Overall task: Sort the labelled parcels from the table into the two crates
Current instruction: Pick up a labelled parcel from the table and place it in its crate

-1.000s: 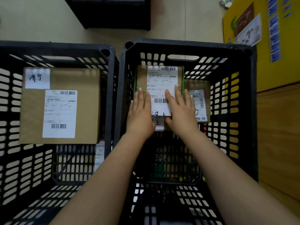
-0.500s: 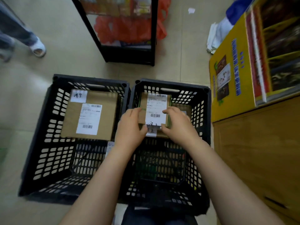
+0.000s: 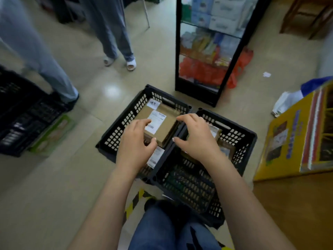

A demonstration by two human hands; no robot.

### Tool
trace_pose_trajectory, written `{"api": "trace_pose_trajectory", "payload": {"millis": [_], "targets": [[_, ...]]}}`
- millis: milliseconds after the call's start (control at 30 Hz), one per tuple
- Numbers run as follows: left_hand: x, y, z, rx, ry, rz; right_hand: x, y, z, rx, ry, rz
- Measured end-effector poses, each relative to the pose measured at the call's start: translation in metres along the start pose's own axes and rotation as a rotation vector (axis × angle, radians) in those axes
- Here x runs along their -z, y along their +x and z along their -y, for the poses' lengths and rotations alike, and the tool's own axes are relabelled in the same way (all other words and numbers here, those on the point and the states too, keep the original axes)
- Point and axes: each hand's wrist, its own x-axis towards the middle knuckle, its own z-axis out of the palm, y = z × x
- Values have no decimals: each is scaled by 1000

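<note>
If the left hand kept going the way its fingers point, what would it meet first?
Probably the large brown parcel in the left crate: the left hand hovers open beside it, fingers aimed at its label. Height above it is unclear.

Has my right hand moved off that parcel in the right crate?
Yes. The right hand has lifted off the parcel, now empty above the right crate.

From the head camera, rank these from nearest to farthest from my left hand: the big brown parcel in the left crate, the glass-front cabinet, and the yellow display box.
1. Big brown parcel: in the left crate, right beside the left hand.
2. Glass-front cabinet: standing beyond the crates, up and to the right.
3. Yellow display box: far right, past the right crate.
</note>
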Motion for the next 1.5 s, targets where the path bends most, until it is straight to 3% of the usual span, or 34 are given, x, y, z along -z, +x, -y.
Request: {"api": "trace_pose_trajectory", "payload": {"millis": [433, 733, 967, 1233, 1500], "targets": [[177, -175, 95, 385, 139, -444, -75, -37, 240, 593, -6, 156], [296, -385, 191, 696, 275, -644, -204, -156, 443, 976, -40, 346], [361, -521, 239, 927, 367, -748, -285, -254, 563, 1208, 17, 479], [403, -604, 282, 1158, 384, -864, -358, -310, 665, 1401, 36, 644], [461, -628, 365, 1358, 432, -996, -438, -312, 779, 1566, 92, 756]]}}
